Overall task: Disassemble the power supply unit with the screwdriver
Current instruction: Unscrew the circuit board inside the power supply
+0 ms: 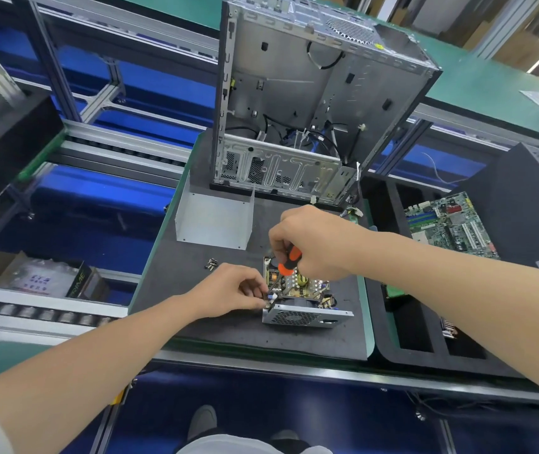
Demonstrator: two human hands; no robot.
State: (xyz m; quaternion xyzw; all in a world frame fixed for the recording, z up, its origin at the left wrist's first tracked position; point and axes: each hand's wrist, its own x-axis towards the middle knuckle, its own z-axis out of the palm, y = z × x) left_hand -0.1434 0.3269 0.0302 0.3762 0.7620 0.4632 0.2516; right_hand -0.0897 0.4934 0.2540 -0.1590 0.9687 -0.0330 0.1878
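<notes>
The power supply unit [304, 314] lies open on the dark mat, its circuit board and coils exposed and its vented metal wall facing me. My right hand [314, 244] grips an orange-and-black screwdriver [289, 262] above the board, the shaft slanting down to the unit's near-left corner. My left hand [232, 290] pinches the unit at that same corner, beside the tip. The removed grey metal cover [212, 221] lies behind the unit. A few loose screws [210, 264] sit on the mat left of it.
An empty computer case [310, 103] stands upright at the back of the mat [196, 329]. A black foam tray [389, 348] on the right holds a green motherboard [451, 224]. Conveyor rails and blue bins run along the left. A small box [42, 276] sits lower left.
</notes>
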